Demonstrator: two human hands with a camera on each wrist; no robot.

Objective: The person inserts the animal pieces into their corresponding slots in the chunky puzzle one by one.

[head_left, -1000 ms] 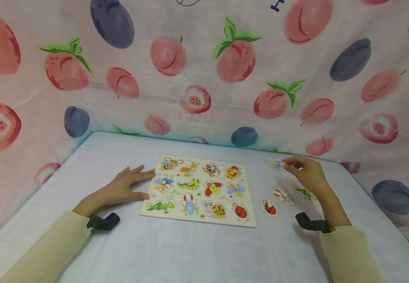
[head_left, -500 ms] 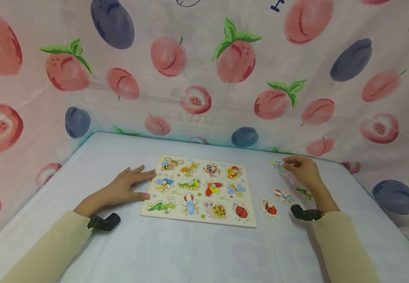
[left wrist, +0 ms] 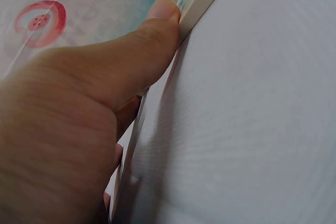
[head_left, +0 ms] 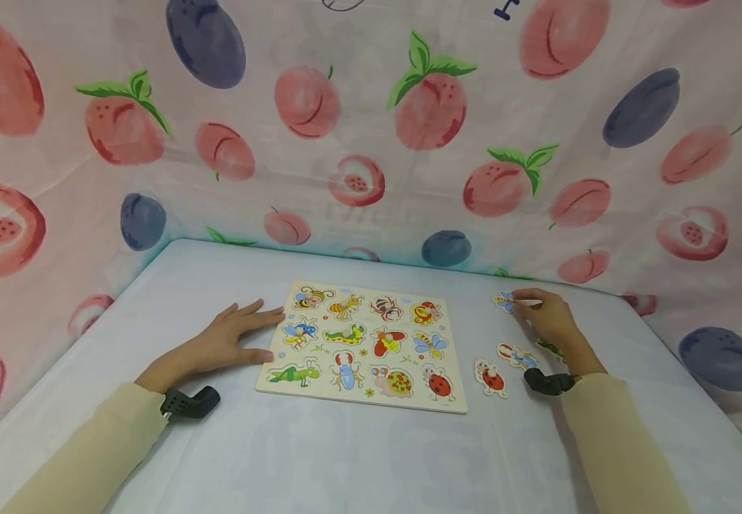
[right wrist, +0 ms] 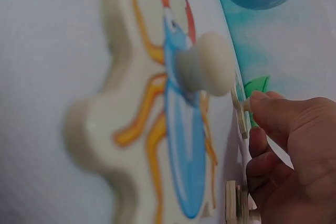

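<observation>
My left hand (head_left: 220, 343) lies with fingers spread along the left edge of a wooden insect puzzle board (head_left: 361, 350). In the left wrist view its thumb (left wrist: 155, 30) touches the board's edge. To the right of the board, my right hand (head_left: 551, 314) pinches the knob of a blue-winged dragonfly puzzle piece (head_left: 502, 301) between thumb and index finger. The right wrist view shows that piece (right wrist: 240, 109) nearly edge-on at the fingertips. Pieces sit in the board's upper rows; printed pictures show in several other places.
Nearer to me than the dragonfly lie a ladybug piece (head_left: 490, 378), a stag beetle piece (head_left: 516, 355) and a green grasshopper piece (head_left: 552, 350), partly hidden by the right wrist. The beetle's knob (right wrist: 210, 65) stands up. A fruit-print cloth (head_left: 371, 128) hangs behind the white table (head_left: 319, 457).
My right wrist and forearm have swung a little left and away from me, while the fingertips stay at the dragonfly piece. The left hand keeps its place on the board.
</observation>
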